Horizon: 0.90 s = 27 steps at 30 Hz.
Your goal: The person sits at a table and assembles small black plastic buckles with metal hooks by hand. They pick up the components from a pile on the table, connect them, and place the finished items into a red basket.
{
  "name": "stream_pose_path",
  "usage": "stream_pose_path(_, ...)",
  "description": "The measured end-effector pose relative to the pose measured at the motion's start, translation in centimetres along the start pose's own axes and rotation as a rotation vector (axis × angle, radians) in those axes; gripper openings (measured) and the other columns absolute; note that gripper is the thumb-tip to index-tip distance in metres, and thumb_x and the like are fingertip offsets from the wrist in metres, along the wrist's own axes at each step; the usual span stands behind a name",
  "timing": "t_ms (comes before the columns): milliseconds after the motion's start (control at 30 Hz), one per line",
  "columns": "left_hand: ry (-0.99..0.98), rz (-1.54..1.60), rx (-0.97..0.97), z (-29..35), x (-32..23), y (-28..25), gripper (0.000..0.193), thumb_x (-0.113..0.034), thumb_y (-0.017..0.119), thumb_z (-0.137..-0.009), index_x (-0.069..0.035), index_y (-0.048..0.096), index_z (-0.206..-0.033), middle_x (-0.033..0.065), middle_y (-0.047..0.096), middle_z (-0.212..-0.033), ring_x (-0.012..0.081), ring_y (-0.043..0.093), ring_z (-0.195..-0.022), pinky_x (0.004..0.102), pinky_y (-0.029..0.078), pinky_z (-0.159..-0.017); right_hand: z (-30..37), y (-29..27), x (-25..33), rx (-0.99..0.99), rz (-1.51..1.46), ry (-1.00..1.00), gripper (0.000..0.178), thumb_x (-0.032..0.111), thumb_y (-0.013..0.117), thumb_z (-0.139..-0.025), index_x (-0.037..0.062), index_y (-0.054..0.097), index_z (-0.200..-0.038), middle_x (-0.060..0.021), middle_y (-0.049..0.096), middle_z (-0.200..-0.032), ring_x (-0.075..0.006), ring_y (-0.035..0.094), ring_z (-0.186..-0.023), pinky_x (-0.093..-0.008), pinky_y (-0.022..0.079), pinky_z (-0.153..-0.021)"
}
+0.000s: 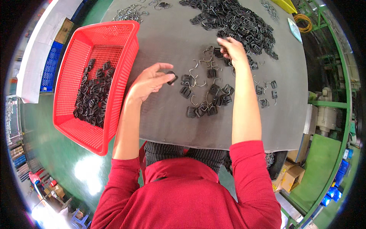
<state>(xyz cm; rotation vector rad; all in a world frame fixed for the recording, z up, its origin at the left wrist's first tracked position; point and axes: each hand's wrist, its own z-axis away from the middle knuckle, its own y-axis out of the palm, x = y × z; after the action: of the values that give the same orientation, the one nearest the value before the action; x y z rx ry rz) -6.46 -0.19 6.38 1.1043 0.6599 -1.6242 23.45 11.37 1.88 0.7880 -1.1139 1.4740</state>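
Observation:
My left hand [149,81] is beside the red basket's right rim, thumb and fingers pinched on a small black plastic buckle [172,78]. Over the near edge of a big heap of black buckles [244,26] is my right hand [234,50], fingers bent together. Dark pieces lie at its fingertips, and what it grips is hidden. Between and below my hands, loose buckles with bent silver wire hooks [213,91] are scattered on the grey tabletop [167,118]. The red basket [133,42] contains many black buckles [95,91] without visible hooks.
Silver wire hooks [129,13] are piled at the table's far left, more [270,9] at its far right. A yellow tray [286,5] sits at the far right corner. A green metal frame [331,104] stands right of the table, with an open cardboard box [292,177] below.

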Motion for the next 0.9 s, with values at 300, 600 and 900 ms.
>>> stream_pose_path(300,0.072,0.508,0.062,-1.5,2.1,-0.9,0.030,-0.035,0.052,-0.092,-0.006,0.058,-0.102,0.0020,0.051,-0.071,0.0080,0.047,-0.059,0.0172,0.032,-0.044,1.5,0.5,0.2,-0.198,0.913,-0.090,0.045,0.045,0.073,-0.069,0.0107,0.067,-0.099,-0.0131,0.066,-0.101,-0.0301,0.062,-0.096,-0.0424,0.049,-0.082)
stream_pose_path(600,0.147,-0.840,-0.348,-3.2,3.5,5.1,0.034,-0.031,0.074,-0.073,-0.006,0.064,-0.094,0.0071,0.060,-0.069,0.0174,0.059,-0.067,0.0313,0.045,-0.062,9.2,-0.3,0.1,0.126,-0.598,-0.019,0.018,0.023,0.068,-0.080,0.0113,0.060,-0.091,0.0030,0.058,-0.075,-0.0062,0.055,-0.065,-0.0198,0.037,-0.050)
stream_pose_path(900,0.209,-0.577,-0.363,-1.9,1.4,2.4,0.022,-0.021,0.072,-0.075,-0.003,0.066,-0.085,-0.0008,0.055,-0.063,0.0061,0.047,-0.057,0.0255,0.038,-0.053,10.1,3.8,-1.4,-0.213,0.981,-0.016,0.053,0.048,0.077,-0.062,0.0042,0.066,-0.090,-0.0142,0.067,-0.093,-0.0306,0.064,-0.090,-0.0404,0.050,-0.077)
